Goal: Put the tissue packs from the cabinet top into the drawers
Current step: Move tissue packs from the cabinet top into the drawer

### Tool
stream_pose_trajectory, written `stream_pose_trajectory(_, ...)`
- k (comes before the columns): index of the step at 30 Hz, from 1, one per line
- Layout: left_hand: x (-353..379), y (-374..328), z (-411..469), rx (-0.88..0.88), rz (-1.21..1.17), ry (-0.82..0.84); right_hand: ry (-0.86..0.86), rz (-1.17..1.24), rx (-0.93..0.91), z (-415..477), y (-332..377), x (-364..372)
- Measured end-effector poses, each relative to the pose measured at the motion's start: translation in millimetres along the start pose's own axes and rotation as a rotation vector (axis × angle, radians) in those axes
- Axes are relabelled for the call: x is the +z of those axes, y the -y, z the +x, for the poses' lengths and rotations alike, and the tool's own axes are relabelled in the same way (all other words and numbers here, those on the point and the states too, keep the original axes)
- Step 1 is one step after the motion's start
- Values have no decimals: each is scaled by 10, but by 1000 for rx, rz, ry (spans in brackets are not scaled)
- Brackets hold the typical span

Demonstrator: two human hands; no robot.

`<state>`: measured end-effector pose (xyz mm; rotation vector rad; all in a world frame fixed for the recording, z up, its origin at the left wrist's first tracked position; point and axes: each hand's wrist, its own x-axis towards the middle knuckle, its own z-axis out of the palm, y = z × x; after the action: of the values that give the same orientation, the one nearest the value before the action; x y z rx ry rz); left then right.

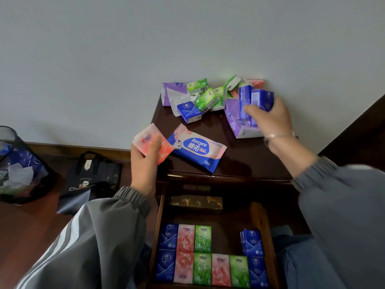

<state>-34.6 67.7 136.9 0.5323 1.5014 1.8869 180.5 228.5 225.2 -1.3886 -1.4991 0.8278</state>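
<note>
A dark wooden cabinet top (245, 155) carries a scatter of tissue packs: green ones (206, 99), a blue one (189, 112), purple wrappers (170, 90) and a flat blue-and-pink Deeyeo wipes pack (198, 151). My left hand (145, 163) grips a pink tissue pack (150, 140) at the top's left edge. My right hand (270, 117) holds two blue tissue packs (256, 101) near the back right. Below, the open drawer (160, 215) holds rows of blue, pink and green packs (204, 268).
A mesh waste bin (18, 163) with crumpled paper stands on the floor at the left. A black tote bag (87, 180) lies beside it against the wall. A gold-patterned box (195, 202) sits at the drawer's back.
</note>
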Motion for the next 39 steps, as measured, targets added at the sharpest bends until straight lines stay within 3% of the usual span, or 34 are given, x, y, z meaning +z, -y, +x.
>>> stream_pose_trajectory(3,-177,6,-414,46,-18,35,259,22,-15,-706,-225,-557)
stream_pose_trajectory(8,-528,394,-1093,-97,126,160,660,-143,290,-1670,-913,-954)
stream_pose_trajectory(11,-605,682,-1318,-370,219,219,748,-357,448,-1922,-1332,-765)
stream_pose_trajectory(14,-593,866,-1371,-541,275,267,708,-491,520,-1940,-1669,-436)
stream_pose_trajectory(21,-486,961,-1385,-633,304,216,599,-848,471,-1884,-2157,209)
stream_pose_trajectory(26,-492,959,-1344,-649,286,231,552,-921,428,-1941,-2375,369)
stream_pose_trajectory(32,-456,990,-1289,-674,292,278,726,-1126,206,-1886,-2466,476)
stream_pose_trajectory(36,-463,1027,-1254,-699,292,276,925,-1083,56,-1631,-2504,444)
stream_pose_trajectory(39,-476,1043,-1234,-721,281,282,1105,-1046,56,-1515,-2571,412)
